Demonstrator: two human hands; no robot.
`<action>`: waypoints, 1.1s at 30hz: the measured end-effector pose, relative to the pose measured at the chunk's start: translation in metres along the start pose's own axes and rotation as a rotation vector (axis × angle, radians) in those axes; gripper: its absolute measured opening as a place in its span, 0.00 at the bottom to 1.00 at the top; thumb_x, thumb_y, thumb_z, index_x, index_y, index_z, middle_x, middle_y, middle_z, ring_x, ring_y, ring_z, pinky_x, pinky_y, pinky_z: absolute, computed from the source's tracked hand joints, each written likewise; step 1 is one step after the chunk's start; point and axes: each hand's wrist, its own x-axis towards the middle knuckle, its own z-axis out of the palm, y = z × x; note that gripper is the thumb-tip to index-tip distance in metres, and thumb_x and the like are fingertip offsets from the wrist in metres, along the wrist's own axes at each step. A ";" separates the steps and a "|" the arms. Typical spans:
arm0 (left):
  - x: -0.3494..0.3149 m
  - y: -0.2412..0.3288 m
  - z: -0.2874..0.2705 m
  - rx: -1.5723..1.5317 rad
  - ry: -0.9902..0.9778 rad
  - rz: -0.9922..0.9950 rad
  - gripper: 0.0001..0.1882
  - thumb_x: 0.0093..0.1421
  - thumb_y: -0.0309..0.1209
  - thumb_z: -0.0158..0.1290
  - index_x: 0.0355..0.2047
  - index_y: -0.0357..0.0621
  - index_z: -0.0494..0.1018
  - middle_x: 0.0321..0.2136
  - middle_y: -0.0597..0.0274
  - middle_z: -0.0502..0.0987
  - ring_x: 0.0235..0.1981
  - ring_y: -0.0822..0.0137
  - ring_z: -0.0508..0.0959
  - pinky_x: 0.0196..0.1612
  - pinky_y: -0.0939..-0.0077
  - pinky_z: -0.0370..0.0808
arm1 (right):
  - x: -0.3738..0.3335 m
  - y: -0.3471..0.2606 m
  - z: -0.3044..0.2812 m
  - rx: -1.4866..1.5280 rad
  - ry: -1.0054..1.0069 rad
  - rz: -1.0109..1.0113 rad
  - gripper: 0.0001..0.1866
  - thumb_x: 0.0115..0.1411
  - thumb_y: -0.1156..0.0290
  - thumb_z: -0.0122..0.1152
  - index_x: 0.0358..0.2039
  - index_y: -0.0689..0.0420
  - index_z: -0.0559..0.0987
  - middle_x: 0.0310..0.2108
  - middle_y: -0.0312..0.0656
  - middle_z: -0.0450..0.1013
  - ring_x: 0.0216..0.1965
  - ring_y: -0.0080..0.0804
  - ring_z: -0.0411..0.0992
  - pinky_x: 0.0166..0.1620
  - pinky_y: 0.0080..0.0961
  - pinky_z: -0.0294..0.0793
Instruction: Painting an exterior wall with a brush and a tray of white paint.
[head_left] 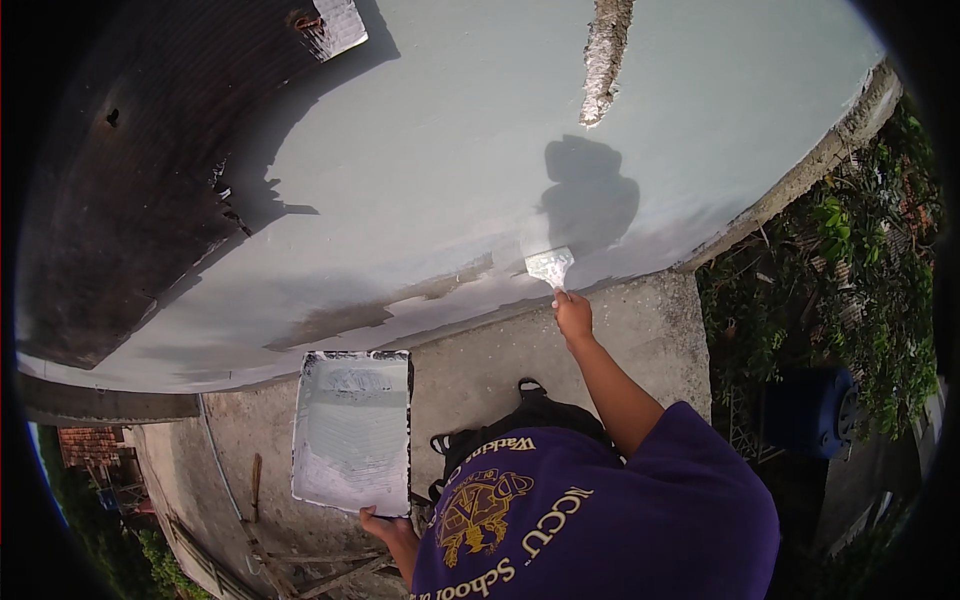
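Holding one paint tray (408, 430) by its lower edge, left of the frame's lower centre, the left hand (388, 525) pinches the rim, its thumb showing on top; the other fingers are mostly hidden. The tray lies directly above this hand, white paint spread across its inside. Further right, just below the frame's centre, the right hand (573, 317) is closed around the handle of one flat brush (548, 264), whose broad white end points up at the pale wall (450, 150); whether it touches cannot be told. Counted left to right: one dark sheet (150, 200) at upper left, one tray, two sandalled feet at lower centre, one brush, one blue barrel (808, 412) at lower right.
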 end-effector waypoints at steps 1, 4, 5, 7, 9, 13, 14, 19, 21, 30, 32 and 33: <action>-0.001 0.001 0.000 0.002 0.008 -0.005 0.38 0.38 0.33 0.45 0.55 0.36 0.62 0.49 0.49 0.70 0.49 0.45 0.71 0.49 0.51 0.72 | -0.011 -0.018 0.001 0.131 -0.037 0.020 0.18 0.61 0.58 0.54 0.21 0.58 0.72 0.13 0.32 0.63 0.12 0.20 0.58 0.16 0.23 0.55; 0.002 -0.002 0.000 -0.041 0.006 0.004 0.38 0.39 0.33 0.45 0.55 0.37 0.62 0.49 0.48 0.69 0.49 0.45 0.70 0.49 0.51 0.71 | -0.023 0.003 -0.004 0.103 0.015 -0.171 0.18 0.60 0.57 0.55 0.21 0.57 0.72 0.13 0.32 0.62 0.11 0.20 0.56 0.14 0.22 0.52; 0.004 -0.003 0.000 -0.041 0.003 0.003 0.38 0.39 0.33 0.45 0.55 0.37 0.62 0.49 0.48 0.69 0.49 0.45 0.70 0.49 0.51 0.71 | -0.024 0.007 -0.005 0.105 0.018 -0.172 0.18 0.60 0.57 0.55 0.21 0.57 0.72 0.13 0.32 0.62 0.11 0.20 0.56 0.14 0.22 0.52; 0.004 -0.004 0.003 -0.032 0.007 0.001 0.38 0.38 0.33 0.44 0.56 0.37 0.62 0.50 0.49 0.69 0.49 0.45 0.70 0.50 0.51 0.71 | -0.026 0.013 -0.007 0.071 -0.023 0.053 0.17 0.61 0.57 0.54 0.22 0.56 0.72 0.13 0.31 0.61 0.11 0.19 0.56 0.14 0.21 0.51; 0.002 -0.004 0.010 -0.021 0.006 -0.008 0.38 0.39 0.33 0.44 0.56 0.37 0.62 0.50 0.49 0.69 0.49 0.45 0.70 0.50 0.51 0.71 | -0.019 0.010 -0.009 0.076 -0.060 0.127 0.17 0.61 0.58 0.54 0.22 0.57 0.71 0.13 0.31 0.61 0.11 0.19 0.56 0.14 0.21 0.51; 0.003 -0.001 0.007 0.003 -0.002 -0.014 0.38 0.38 0.33 0.44 0.56 0.37 0.62 0.50 0.49 0.69 0.50 0.45 0.70 0.50 0.51 0.71 | -0.026 -0.043 -0.005 0.194 -0.099 0.048 0.17 0.62 0.58 0.54 0.22 0.57 0.72 0.12 0.31 0.60 0.12 0.18 0.57 0.15 0.20 0.52; 0.002 -0.001 0.005 -0.001 0.001 -0.012 0.38 0.38 0.33 0.44 0.56 0.37 0.62 0.50 0.49 0.69 0.50 0.45 0.70 0.50 0.51 0.71 | -0.039 -0.058 -0.006 0.192 -0.104 0.047 0.17 0.62 0.58 0.54 0.22 0.57 0.72 0.12 0.31 0.60 0.12 0.18 0.57 0.15 0.20 0.52; 0.004 -0.006 0.006 -0.044 -0.002 -0.009 0.39 0.38 0.33 0.44 0.56 0.36 0.61 0.50 0.48 0.69 0.50 0.44 0.69 0.51 0.50 0.70 | -0.064 -0.057 -0.015 0.086 -0.066 -0.208 0.20 0.61 0.58 0.54 0.20 0.61 0.72 0.14 0.36 0.66 0.15 0.22 0.62 0.21 0.23 0.59; 0.004 -0.008 0.008 -0.041 -0.015 -0.026 0.37 0.40 0.33 0.45 0.55 0.36 0.62 0.49 0.49 0.70 0.49 0.46 0.71 0.50 0.51 0.72 | -0.043 -0.022 -0.013 0.076 -0.005 -0.164 0.18 0.61 0.58 0.54 0.21 0.59 0.72 0.13 0.33 0.62 0.13 0.20 0.59 0.19 0.22 0.56; -0.007 -0.009 0.026 -0.035 -0.012 -0.036 0.38 0.39 0.33 0.45 0.55 0.35 0.62 0.50 0.47 0.69 0.50 0.45 0.70 0.52 0.51 0.70 | -0.003 -0.048 -0.023 0.281 -0.164 0.256 0.15 0.61 0.59 0.53 0.23 0.55 0.69 0.11 0.28 0.57 0.08 0.17 0.50 0.12 0.20 0.46; -0.002 -0.012 0.020 -0.069 -0.024 -0.028 0.36 0.40 0.32 0.45 0.55 0.35 0.62 0.49 0.48 0.70 0.49 0.46 0.71 0.51 0.51 0.72 | -0.028 -0.078 -0.028 0.279 -0.199 0.203 0.15 0.61 0.59 0.53 0.23 0.55 0.70 0.11 0.28 0.57 0.09 0.16 0.50 0.12 0.19 0.46; 0.000 -0.013 0.017 -0.081 -0.033 -0.030 0.37 0.40 0.32 0.44 0.55 0.35 0.62 0.49 0.48 0.70 0.49 0.46 0.71 0.51 0.51 0.72 | -0.044 -0.086 -0.035 0.318 -0.221 0.144 0.14 0.61 0.59 0.53 0.24 0.55 0.70 0.11 0.28 0.57 0.09 0.16 0.50 0.12 0.19 0.46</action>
